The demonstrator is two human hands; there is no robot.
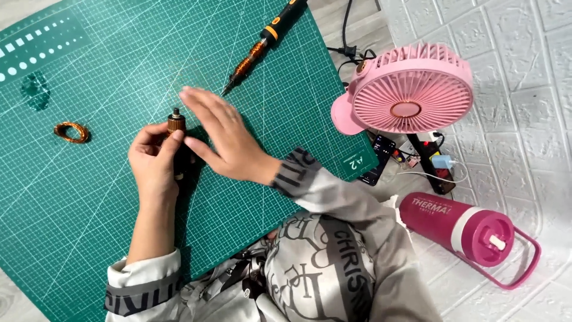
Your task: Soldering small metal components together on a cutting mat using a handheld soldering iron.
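My left hand (152, 160) grips a small dark cylinder with a copper-wound top, a motor part (176, 123), and holds it upright on the green cutting mat (77, 209). My right hand (223, 140) is flat with fingers spread, and its fingertips reach over and just past the part. A soldering iron (262, 45) with a black and orange handle lies on the mat beyond the right hand, tip pointing toward it. A loose coil of copper wire (72, 132) lies on the mat to the left of my left hand.
A pink desk fan (408, 89) stands off the mat's right edge. Behind it lie a phone, cables and a plug strip (432, 164). A pink bottle (462, 229) with a loop handle lies on the white textured floor at the right.
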